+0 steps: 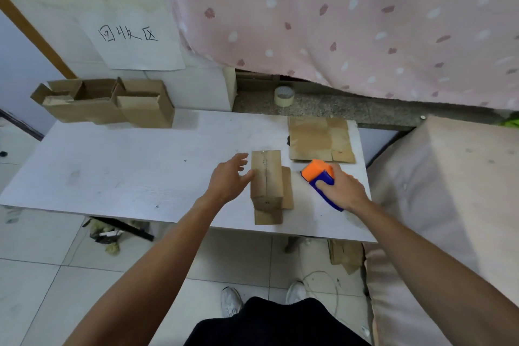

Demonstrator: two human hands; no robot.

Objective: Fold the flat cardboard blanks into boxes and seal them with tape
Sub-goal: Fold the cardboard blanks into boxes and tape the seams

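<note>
A left hand [230, 177], fingers spread loose and holding nothing, is at the side of a small brown cardboard box [266, 177] near the front of a white table [112, 166], while the right hand [341, 191] wraps round the blue handle of an orange tape dispenser [320, 174] just beside it. The box looks light, stiff and easily dented, best steadied by its long sides. Beyond lie flat matte blanks [320, 139], then a tape roll [284, 95].

Left hand [230, 180] splayed, right hand [343, 191] clenched.
</note>
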